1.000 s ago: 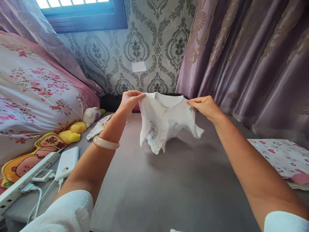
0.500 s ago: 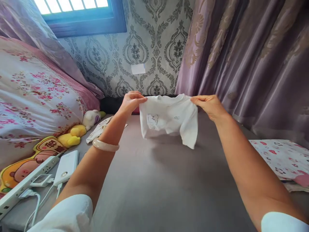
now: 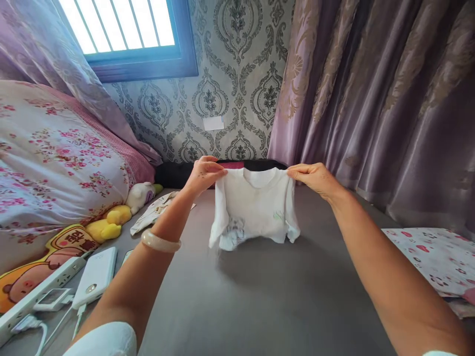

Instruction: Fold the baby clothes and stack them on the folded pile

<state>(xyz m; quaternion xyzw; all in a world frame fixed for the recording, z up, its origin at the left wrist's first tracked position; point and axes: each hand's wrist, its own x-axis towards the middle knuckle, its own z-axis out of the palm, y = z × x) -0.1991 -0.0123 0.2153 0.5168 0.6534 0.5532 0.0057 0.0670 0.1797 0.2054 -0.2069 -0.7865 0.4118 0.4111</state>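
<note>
A small white long-sleeved shirt [image 3: 256,207] hangs stretched between my two hands above the grey bed sheet [image 3: 260,301]. Its neckline is at the top, and a blurred print shows low on the front. My left hand [image 3: 206,175] pinches the shirt by its left shoulder as I see it. At the opposite shoulder, my right hand [image 3: 311,179] has it pinched between thumb and fingers. Both sleeves dangle, and the lower hem is curled and slightly smeared by motion. A pale bangle [image 3: 161,242] circles my left forearm.
To the left lie a power strip [image 3: 40,291], a white power bank [image 3: 95,277] with cables, yellow plush toys [image 3: 107,225] and a folded light garment [image 3: 156,210]. Patterned folded cloth [image 3: 434,257] rests at right. A patterned wall and purple curtains [image 3: 363,99] stand behind.
The shirt has swung, so its body and both sleeves now hang more evenly, with the neckline opened wider. Both hands appear lower in the view, which has tilted upward. Both hands keep their pinch.
</note>
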